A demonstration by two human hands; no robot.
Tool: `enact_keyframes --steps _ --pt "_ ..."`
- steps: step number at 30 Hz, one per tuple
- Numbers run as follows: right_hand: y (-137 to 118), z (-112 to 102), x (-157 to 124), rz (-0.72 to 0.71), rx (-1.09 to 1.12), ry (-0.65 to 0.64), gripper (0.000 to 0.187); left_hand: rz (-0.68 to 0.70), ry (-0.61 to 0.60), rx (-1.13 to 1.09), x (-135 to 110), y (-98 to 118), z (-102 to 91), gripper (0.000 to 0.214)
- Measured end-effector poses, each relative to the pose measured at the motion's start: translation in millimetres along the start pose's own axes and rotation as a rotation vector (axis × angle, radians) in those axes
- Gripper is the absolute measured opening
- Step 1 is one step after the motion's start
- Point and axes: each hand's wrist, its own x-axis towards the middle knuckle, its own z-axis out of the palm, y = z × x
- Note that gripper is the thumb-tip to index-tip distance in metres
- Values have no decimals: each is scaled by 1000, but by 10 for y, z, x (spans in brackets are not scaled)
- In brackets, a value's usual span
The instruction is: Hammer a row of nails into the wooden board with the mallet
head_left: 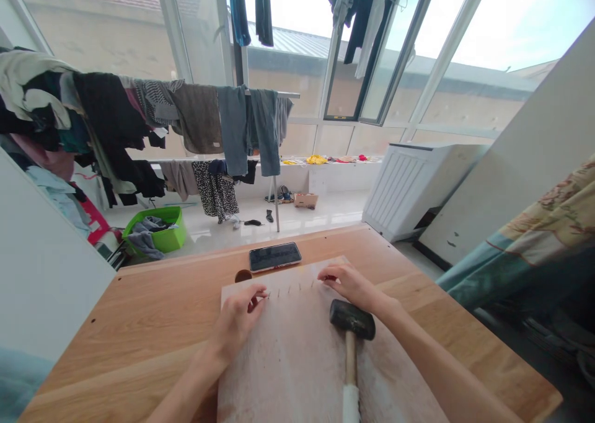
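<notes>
A pale wooden board [288, 348] lies on the table in front of me. Several thin nails [289, 289] stand upright in a row near its far edge. At the row's left end, my left hand [239, 314] has thumb and fingers pinched beside a nail; what is between the fingertips is too small to make out. My right hand [351, 283] is pinched likewise at the right end, its fingertips hiding whatever they hold. A black-headed mallet [352, 319] with a wooden, white-gripped handle rests on the board below my right hand.
Beyond the board, a phone [275, 257] and a small brown round object [243, 276] lie on the wooden table [153, 311]. Past the table stand a laundry rack [286, 94] hung with clothes, a green tub [170, 237] and a white appliance [409, 187]. A curtain [515, 249] hangs at right.
</notes>
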Motion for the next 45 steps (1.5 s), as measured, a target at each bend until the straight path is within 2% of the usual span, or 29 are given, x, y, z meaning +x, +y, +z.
enact_keyframes --steps 3,9,13,17,24,26,28,32,35,37,40,43,45 --pt "-118 -15 29 12 -36 8 21 12 -76 7 73 54 65 15" --pt "-298 66 124 9 -72 -86 20 5 -20 -47 150 177 147 13" --pt "-404 42 145 6 -105 -100 19 -10 -79 -39 221 254 226 13" --pt "-566 1 142 12 -115 -86 18 0 -84 -51 282 320 275 15" --pt "-758 194 269 20 -124 -92 25 42 -118 -30 385 342 420 17" --pt "-769 179 273 22 -116 -80 26 97 -104 -5 358 342 366 18" --pt "-792 119 238 14 -93 -66 26 177 -88 56 289 322 232 19" --pt "-889 7 70 -50 19 -131 20 328 -226 244 114 245 -66 24" --pt "-956 -16 -107 -88 96 -229 15 373 -323 256 -12 260 -113 25" --pt "-964 -37 -246 -79 109 -245 22 390 -344 215 -123 320 -82 29" --pt "-877 -102 -521 -36 95 -123 26 426 -301 219 -366 391 -87 36" --pt "-643 -103 -932 36 16 157 26 437 -201 303 -681 331 -226 36" --pt "-420 -4 -1268 153 -115 351 28 483 -162 358 -902 235 -356 29"
